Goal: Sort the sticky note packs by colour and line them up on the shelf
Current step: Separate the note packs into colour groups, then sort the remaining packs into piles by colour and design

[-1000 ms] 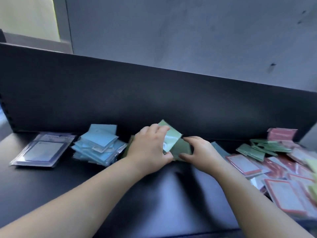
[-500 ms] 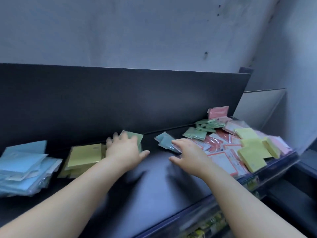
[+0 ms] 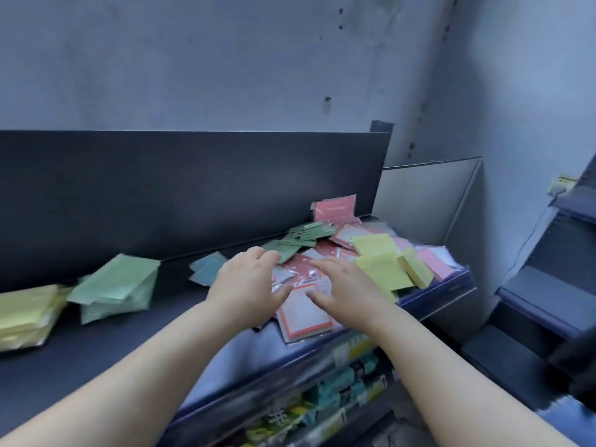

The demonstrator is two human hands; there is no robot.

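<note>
A mixed heap of sticky note packs lies at the right end of the dark shelf (image 3: 135,346): red-framed packs (image 3: 304,312), yellow packs (image 3: 383,269), dark green packs (image 3: 306,235) and a pink pack (image 3: 335,208) leaning on the back panel. My left hand (image 3: 248,285) and my right hand (image 3: 342,285) hover side by side over the red-framed packs, fingers spread, holding nothing. To the left lie a green stack (image 3: 119,285), a yellow stack (image 3: 25,312) and two blue packs (image 3: 208,267).
A tall dark back panel (image 3: 193,188) runs behind the shelf. A grey divider board (image 3: 425,201) stands at its right end. Below the front edge a lower shelf holds colourful goods (image 3: 322,404). Dark steps (image 3: 548,304) rise at the right.
My left hand let go of the green pack on the green stack and moved right. Both hands now hover over the mixed heap. The view swung right, and the blue pile left the frame.
</note>
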